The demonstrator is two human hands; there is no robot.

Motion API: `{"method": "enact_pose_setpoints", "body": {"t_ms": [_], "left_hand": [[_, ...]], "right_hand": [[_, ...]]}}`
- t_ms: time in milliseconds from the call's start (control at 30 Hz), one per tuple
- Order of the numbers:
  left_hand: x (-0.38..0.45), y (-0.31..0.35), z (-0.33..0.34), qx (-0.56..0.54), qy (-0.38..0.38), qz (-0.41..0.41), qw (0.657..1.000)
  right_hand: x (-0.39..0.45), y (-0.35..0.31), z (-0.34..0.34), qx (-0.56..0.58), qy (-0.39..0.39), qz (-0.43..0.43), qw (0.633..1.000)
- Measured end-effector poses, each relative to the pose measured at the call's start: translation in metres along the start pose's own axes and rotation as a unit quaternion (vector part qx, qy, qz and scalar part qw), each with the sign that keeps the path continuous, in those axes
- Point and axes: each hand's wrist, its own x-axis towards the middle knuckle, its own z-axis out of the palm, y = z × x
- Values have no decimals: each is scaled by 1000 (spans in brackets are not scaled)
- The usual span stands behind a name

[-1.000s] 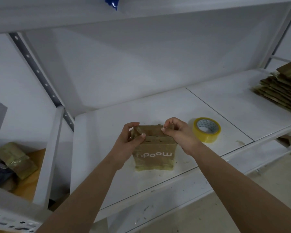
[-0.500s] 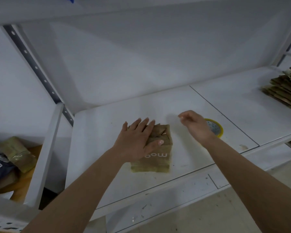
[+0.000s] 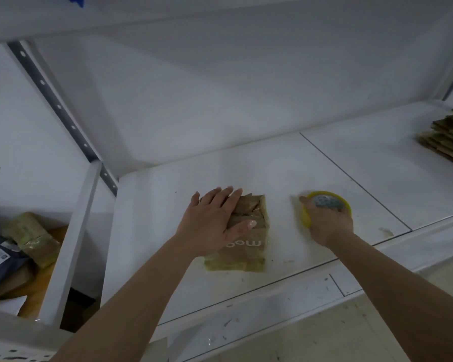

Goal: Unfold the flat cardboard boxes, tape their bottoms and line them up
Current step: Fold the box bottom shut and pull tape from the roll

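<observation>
A small brown cardboard box (image 3: 249,246) with white lettering stands on the white shelf (image 3: 154,231), its folded flaps facing up. My left hand (image 3: 215,218) lies flat on those flaps with straight fingers, pressing them down. To the right of the box lies a yellow roll of clear tape (image 3: 327,202). My right hand (image 3: 324,220) curls its fingers round the near side of the roll. A stack of flat brown boxes (image 3: 447,137) rests at the far right of the shelf.
An upper shelf board (image 3: 220,14) hangs overhead. A perforated upright (image 3: 60,108) and a white post (image 3: 71,241) bound the shelf on the left. Beyond them lie taped brown packages (image 3: 32,239) and a dark parcel (image 3: 0,259). The floor (image 3: 377,322) shows below the shelf edge.
My left hand went from holding the box's top to pressing flat on the flaps. My right hand left the box, moved right and took hold of the tape roll.
</observation>
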Motion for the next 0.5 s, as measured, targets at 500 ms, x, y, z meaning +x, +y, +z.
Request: {"method": "enact_pose_setpoints", "body": {"t_ms": [500], "left_hand": [[2,0,0,2,11,5,1000]], "right_hand": [[-45,-3,18,51,-21,-125,991]]}}
